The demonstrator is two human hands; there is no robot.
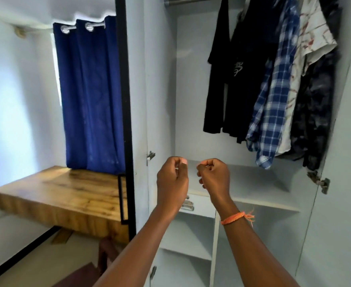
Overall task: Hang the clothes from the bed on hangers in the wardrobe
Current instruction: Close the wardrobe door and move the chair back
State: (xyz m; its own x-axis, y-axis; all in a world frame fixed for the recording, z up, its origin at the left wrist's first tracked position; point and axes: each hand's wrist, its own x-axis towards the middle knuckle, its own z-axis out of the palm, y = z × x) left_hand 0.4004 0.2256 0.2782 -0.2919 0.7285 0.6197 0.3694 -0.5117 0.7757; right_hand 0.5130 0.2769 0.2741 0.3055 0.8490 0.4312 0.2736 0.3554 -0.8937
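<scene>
In a pale room with a blue curtain (91,96), the open wardrobe (162,83) already holds soft, light clothes (272,83) on its rail (191,0), best taken at the shoulders, while the left hand (172,179) and right hand (212,177) have curled fingers holding nothing

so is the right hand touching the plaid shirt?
Apart. The head view shows the right hand curled and empty in front of the shelf, with bare shelf between it and the hanging plaid shirt.
</scene>
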